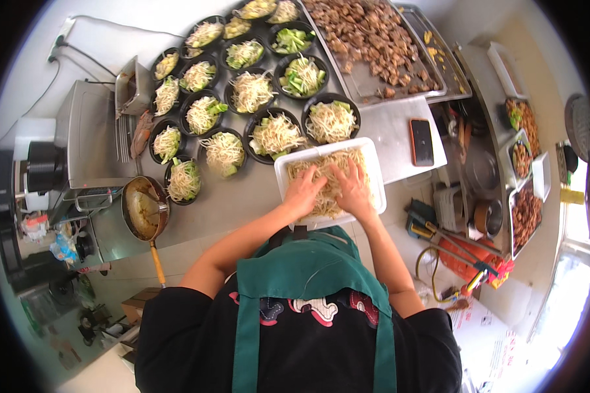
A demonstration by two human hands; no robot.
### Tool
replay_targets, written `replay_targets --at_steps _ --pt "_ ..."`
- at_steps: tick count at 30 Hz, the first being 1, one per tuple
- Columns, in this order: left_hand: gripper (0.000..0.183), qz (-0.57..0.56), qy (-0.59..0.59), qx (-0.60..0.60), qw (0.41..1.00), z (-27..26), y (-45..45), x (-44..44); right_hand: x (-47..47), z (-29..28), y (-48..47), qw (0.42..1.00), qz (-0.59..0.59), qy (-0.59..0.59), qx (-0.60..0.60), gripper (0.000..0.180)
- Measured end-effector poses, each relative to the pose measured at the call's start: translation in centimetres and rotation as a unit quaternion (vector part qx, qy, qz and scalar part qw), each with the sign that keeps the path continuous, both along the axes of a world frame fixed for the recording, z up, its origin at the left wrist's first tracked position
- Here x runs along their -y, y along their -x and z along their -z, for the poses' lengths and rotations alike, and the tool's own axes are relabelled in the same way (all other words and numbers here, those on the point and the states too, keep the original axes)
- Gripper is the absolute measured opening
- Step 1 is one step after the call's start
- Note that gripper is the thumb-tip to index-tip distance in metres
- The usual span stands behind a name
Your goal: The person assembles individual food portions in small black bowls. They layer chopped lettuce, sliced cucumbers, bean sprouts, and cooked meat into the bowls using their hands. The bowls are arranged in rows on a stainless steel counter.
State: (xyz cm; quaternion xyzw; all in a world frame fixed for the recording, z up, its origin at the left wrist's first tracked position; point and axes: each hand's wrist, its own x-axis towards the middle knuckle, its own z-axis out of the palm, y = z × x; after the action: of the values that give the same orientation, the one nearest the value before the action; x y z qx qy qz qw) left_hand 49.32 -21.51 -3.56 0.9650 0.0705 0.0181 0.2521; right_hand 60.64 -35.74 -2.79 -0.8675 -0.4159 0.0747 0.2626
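Observation:
A white plastic tub [380,199] of bean sprouts [329,194] is right in front of my body at the counter's near edge. My left hand [305,191] rests in the sprouts on the tub's left side, fingers pressed among the strands. Beside it, my right hand [351,189] lies in the same heap with its fingers spread. Whether either hand grips any sprouts cannot be made out. Beyond the tub stand several black bowls, the nearest being a bowl [332,118] and another bowl [274,133], both with sprouts heaped over chopped greens.
A metal tray [368,91] of browned meat pieces sits at the back right. A phone [422,142] lies on the white surface below it. To the left are a wok [145,209] with a wooden handle and a steel appliance [91,132]. Shelves [491,147] with food line the right.

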Motion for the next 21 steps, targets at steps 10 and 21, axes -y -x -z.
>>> replay_targets --at_steps 10,21 --pt "0.037 -0.056 0.254 0.087 0.962 -7.0 -1.2 -0.9 1.8 -2.2 -4.0 0.983 0.019 -0.074 -0.166 0.030" --pt "0.039 -0.146 0.555 -0.010 0.819 -16.1 -15.6 -21.0 3.2 -1.9 -1.7 0.684 0.272 -0.187 -0.651 0.038"
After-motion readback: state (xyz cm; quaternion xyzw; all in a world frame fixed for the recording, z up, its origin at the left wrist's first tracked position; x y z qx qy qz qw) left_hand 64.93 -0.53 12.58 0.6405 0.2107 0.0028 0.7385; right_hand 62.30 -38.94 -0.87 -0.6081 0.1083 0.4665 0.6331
